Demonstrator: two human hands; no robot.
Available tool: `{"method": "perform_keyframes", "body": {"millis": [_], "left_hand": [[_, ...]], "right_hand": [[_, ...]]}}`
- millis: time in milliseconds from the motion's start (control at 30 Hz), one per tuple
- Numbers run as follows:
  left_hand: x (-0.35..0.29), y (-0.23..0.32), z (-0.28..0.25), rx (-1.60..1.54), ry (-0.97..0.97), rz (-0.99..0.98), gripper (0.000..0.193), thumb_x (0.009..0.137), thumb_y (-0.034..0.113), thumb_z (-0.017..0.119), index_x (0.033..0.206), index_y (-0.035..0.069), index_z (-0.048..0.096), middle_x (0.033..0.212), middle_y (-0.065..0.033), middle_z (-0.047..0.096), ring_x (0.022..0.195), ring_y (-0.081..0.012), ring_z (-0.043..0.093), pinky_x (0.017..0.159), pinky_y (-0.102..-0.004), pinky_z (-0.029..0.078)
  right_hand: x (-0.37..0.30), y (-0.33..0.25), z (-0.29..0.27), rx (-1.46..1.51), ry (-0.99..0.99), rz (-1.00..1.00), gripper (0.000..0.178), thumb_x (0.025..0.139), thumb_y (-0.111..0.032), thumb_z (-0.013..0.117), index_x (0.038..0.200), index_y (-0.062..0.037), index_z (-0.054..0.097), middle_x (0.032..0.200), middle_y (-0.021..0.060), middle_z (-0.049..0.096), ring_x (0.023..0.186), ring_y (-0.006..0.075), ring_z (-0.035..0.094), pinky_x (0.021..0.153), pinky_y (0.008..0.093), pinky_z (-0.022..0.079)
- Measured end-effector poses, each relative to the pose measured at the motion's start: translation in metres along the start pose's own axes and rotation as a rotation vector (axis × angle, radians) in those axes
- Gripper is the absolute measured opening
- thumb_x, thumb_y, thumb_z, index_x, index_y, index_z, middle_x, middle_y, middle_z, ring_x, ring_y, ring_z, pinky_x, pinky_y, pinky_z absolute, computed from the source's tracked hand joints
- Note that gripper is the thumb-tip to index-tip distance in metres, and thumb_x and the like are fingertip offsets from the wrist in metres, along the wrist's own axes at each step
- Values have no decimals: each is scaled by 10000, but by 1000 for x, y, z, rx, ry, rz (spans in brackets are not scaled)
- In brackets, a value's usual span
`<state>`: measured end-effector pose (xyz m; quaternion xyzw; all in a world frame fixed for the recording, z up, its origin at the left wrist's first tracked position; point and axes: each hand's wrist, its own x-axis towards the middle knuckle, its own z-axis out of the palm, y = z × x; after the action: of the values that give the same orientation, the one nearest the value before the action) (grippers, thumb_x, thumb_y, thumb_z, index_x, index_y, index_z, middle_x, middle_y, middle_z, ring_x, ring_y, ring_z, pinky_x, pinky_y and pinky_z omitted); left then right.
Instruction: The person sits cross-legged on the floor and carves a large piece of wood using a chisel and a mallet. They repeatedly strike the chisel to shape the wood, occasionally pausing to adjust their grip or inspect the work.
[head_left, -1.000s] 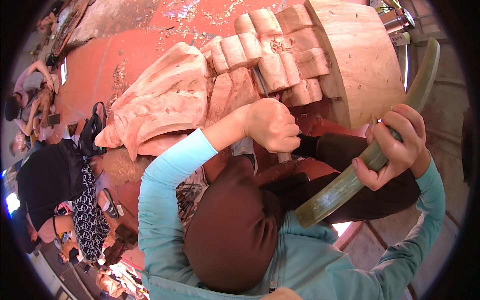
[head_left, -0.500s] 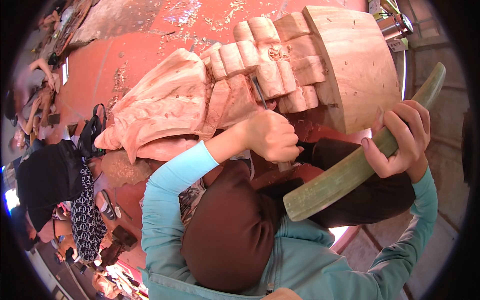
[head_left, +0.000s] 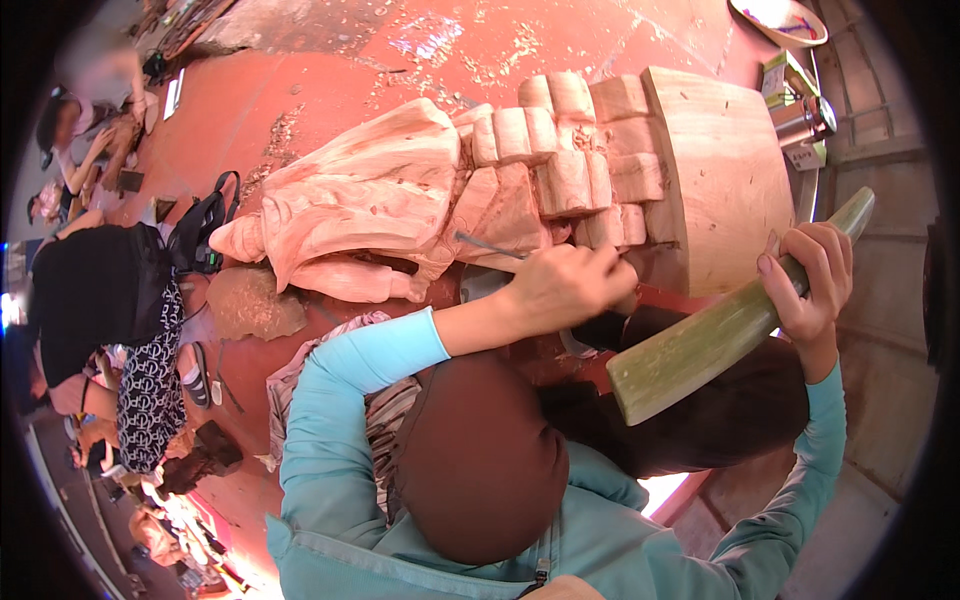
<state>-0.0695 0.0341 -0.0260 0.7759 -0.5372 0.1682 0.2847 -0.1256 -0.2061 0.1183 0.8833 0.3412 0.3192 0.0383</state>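
A large carving of pale, pinkish wood (head_left: 370, 200) lies on its side on the red floor (head_left: 330, 85), ahead of the person in turquoise sleeves; it runs from a tapering, folded shape on the left, through rows of rounded blocks, to a broad, smooth, flat-faced end on the right. The left hand (head_left: 572, 285), slightly blurred, is closed in a fist around a slim tool with a dark metal shaft (head_left: 488, 246); the shaft points left over the near side of the carving (whether its tip touches the wood, I cannot tell), and its handle is largely hidden by the hand. The right hand (head_left: 812, 275) has its fingers curled around a thick, curved green bar (head_left: 700, 350), gripping it toward its upper end, while the wide, blunt lower end slants down toward the dark trousers, near the left hand and apart from the tool. Pale wood shavings (head_left: 520, 45) are strewn beyond the carving. Past its flat end stands a shiny metal cylinder (head_left: 800, 122), with a pale shallow round dish (head_left: 785, 20) farther off. At the left, a black bag with straps (head_left: 205, 225) lies beside a co-worker in black clothing (head_left: 95, 300), near a rough brown lump (head_left: 255, 303).
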Motion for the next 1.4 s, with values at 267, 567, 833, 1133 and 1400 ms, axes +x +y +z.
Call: {"method": "perform_keyframes", "body": {"millis": [267, 567, 833, 1133, 1400], "left_hand": [[-29, -19, 5, -28, -356, -583, 636, 792, 385, 688, 1253, 123, 336, 1350, -361, 293, 726, -449, 627, 634, -497, 540], [-87, -7, -45, -132, -267, -754, 386, 843, 392, 616, 876, 18, 527, 781, -207, 626, 741, -394, 619, 629, -482, 483], [-364, 52, -120, 510, -248, -1407, 328, 876, 326, 544, 1031, 50, 461, 806, -232, 618, 752, -404, 623, 670, -513, 485], [-583, 213, -159, 169, 22, -2073, 451, 843, 199, 588, 1157, 15, 321, 939, -314, 606, 877, -463, 603, 760, -515, 466], [-518, 221, -146, 259, 431, -2106, 698, 817, 128, 636, 1356, 67, 198, 961, -276, 608, 892, -429, 613, 752, -478, 459]], "right_hand": [[-1, -2, -3, 115, 84, 76, 451, 621, -74, 687, 1062, -58, 594, 763, 89, 553, 678, 256, 561, 589, 339, 414], [-5, -11, -18, 200, 140, 264, 511, 649, 3, 707, 1138, -23, 564, 920, 134, 637, 780, 268, 616, 702, 358, 466], [-28, -11, -3, 139, 197, 734, 374, 748, -92, 746, 1083, -14, 599, 937, 105, 677, 838, 166, 635, 747, 296, 493], [-39, 7, 0, 292, 141, 919, 415, 743, -247, 787, 1043, -1, 640, 947, 87, 676, 785, 136, 635, 642, 248, 507], [-14, 8, -10, 221, 110, 594, 314, 780, -154, 757, 994, 47, 646, 958, 118, 683, 791, 165, 651, 710, 290, 535]]}}
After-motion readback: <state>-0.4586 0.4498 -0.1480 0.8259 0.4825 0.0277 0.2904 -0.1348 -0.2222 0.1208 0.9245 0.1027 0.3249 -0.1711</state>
